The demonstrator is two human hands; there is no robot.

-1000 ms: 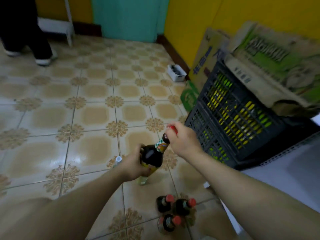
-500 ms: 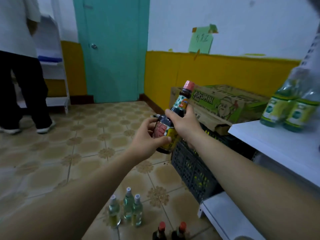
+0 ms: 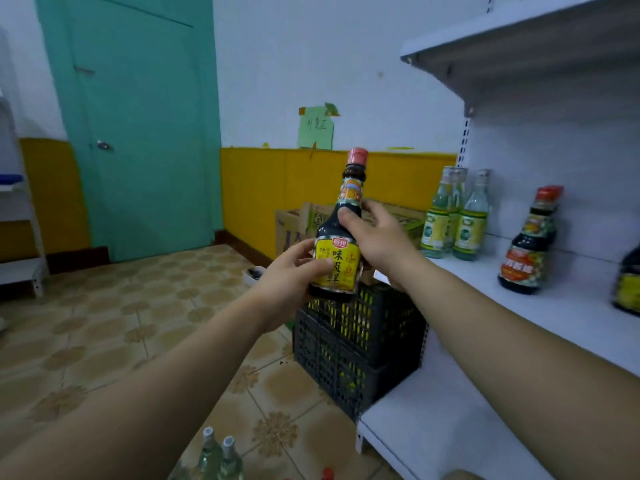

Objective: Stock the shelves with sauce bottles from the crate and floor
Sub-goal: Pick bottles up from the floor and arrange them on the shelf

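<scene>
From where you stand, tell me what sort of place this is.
Probably a small shop or its stockroom, mid-restock. White metal shop shelving carries a few sauce bottles and clear bottles; a black crate and printed cartons sit on the tiled floor.

Bottle [image 3: 337, 244]: dark brown w/ yellow label, pinkish-red cap; crate [image 3: 356, 344] black mesh, yellow showing thru. Shelf [image 3: 540, 306] white, w/ pale green-labelled clear bottles [image 3: 455, 216] & a dark bottle w/ red-orange label [image 3: 528, 251]. Door [image 3: 138, 126] teal, wall [image 3: 311, 64] white over yellow band, floor [image 3: 104, 323] beige tiles w/ brown floral pattern, boxes [image 3: 298, 223] tan w/ green print.
</scene>
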